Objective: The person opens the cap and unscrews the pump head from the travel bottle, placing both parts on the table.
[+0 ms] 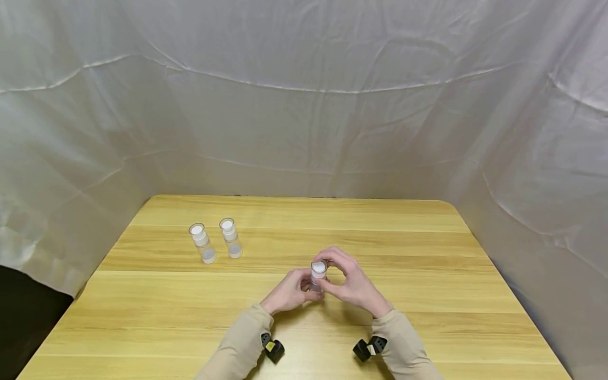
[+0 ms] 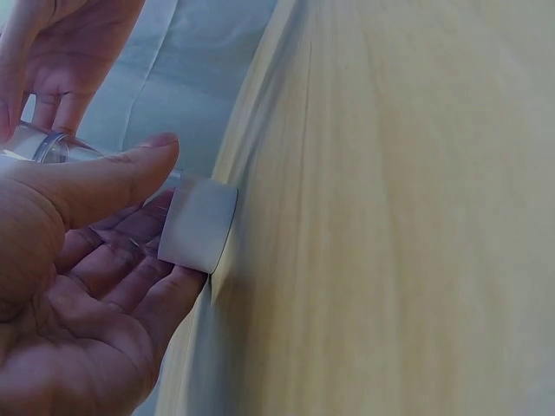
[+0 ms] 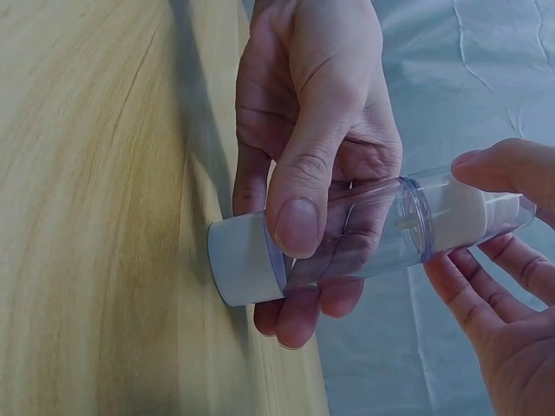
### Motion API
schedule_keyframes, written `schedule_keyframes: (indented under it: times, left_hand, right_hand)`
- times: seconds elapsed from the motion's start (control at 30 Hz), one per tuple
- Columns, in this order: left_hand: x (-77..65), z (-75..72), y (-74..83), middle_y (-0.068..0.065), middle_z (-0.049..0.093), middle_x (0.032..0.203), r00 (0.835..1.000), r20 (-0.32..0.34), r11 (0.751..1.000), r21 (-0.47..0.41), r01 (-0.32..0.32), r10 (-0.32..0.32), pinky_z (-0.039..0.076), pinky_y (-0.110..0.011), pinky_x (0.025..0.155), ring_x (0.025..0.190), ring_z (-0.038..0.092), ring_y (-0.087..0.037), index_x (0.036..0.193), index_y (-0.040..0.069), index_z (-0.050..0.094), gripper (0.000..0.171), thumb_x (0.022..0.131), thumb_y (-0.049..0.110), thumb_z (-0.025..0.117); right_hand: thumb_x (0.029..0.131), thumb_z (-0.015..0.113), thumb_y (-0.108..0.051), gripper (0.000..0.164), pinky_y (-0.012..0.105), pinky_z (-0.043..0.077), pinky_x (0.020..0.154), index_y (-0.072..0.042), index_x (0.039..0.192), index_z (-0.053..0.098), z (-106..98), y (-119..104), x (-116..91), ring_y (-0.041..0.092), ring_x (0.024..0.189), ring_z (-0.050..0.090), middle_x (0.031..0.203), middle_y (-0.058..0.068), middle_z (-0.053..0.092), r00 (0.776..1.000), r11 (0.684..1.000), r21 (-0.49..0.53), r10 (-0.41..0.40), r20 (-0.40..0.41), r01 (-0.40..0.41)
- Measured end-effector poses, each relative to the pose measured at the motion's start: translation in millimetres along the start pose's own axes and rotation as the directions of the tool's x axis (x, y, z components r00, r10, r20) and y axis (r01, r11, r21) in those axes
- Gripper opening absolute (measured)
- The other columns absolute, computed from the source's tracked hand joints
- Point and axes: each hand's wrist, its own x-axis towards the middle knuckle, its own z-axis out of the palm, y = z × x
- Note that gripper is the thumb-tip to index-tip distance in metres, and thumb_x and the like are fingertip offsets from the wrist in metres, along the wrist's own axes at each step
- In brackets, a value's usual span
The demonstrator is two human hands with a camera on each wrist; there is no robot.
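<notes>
A pale grey, wrinkled cloth sheet [image 1: 323,126] hangs behind a yellow wood-grain tabletop [image 1: 427,248] and along both sides of it, with a black patch [image 1: 28,322] at the lower left edge of the head view. Toward the far left of the tabletop stand two clear cylindrical bottles with white tops, the outer bottle [image 1: 201,241] near the inner bottle [image 1: 231,237], a narrow gap between them; both are well apart from the hands. A small black wrist device with a yellow label [image 1: 274,348] sits at one beige sleeve [image 1: 237,343], and another with a white label [image 1: 369,348] at the other.

A third bottle of the same kind, a clear cylinder with a white base [image 3: 247,260] and a white part inside its clear cap [image 3: 442,217] — the held bottle [image 1: 319,267] — is between the two hands, near the front middle of the tabletop. The left hand [image 1: 291,289] is wrapped round its lower body: thumb across one side, fingers curled behind, the white base projecting past them. In the head view this hand partly hides the body. The right hand [image 1: 351,282] pinches the capped upper end, thumb on one side and fingers on the other. Whether the base touches the tabletop — I cannot tell.
</notes>
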Motion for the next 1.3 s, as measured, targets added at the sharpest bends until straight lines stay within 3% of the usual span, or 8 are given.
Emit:
schedule_keyframes:
  times: [0.63,0.9,1.03,1.3]
  left_hand:
    - [0.3,0.4,-0.5,-0.017,0.070,0.123,1.000,0.001,1.000,0.024,-0.002,0.002,0.054,-0.037,0.107,0.116,0.066,-0.031,0.123,0.000,0.065,0.037,0.088,0.006,0.074]
    - [0.2,0.1,0.2,-0.015,0.072,0.115,1.000,-0.004,0.999,0.038,0.020,-0.020,0.055,-0.026,0.096,0.106,0.067,-0.023,0.122,0.001,0.066,0.035,0.088,0.006,0.074]
    - [-0.4,-0.1,0.1,-0.016,0.072,0.116,1.000,-0.005,0.999,0.042,0.022,-0.022,0.055,-0.027,0.097,0.107,0.067,-0.025,0.124,0.000,0.065,0.038,0.088,0.005,0.074]
    - [-0.5,0.1,0.4,-0.017,0.071,0.119,1.000,-0.009,0.999,0.040,0.014,-0.013,0.054,-0.029,0.101,0.111,0.067,-0.027,0.125,0.000,0.065,0.037,0.088,0.005,0.074]
  right_hand:
    - [0.082,0.077,0.004,0.036,0.030,0.061,0.095,-0.007,0.114,0.065,0,0,-1,0.016,0.100,0.065,0.108,0.008,0.067,1.000,1.000,-0.003,0.006,-0.027,-0.006]
    - [0.080,0.078,0.007,0.036,0.031,0.060,0.098,-0.002,0.113,0.065,-3,-5,1,0.015,0.102,0.064,0.110,0.014,0.068,0.997,0.997,0.077,0.029,-0.068,-0.024]
    - [0.080,0.077,0.009,0.036,0.032,0.060,0.099,0.000,0.113,0.064,-4,-7,2,0.014,0.103,0.064,0.109,0.015,0.067,0.997,0.995,0.097,0.018,-0.069,-0.011]
    - [0.080,0.072,0.016,0.039,0.022,0.055,0.103,0.007,0.116,0.060,-9,-11,6,0.009,0.107,0.061,0.108,0.022,0.063,0.994,0.981,0.193,-0.010,-0.108,0.031]
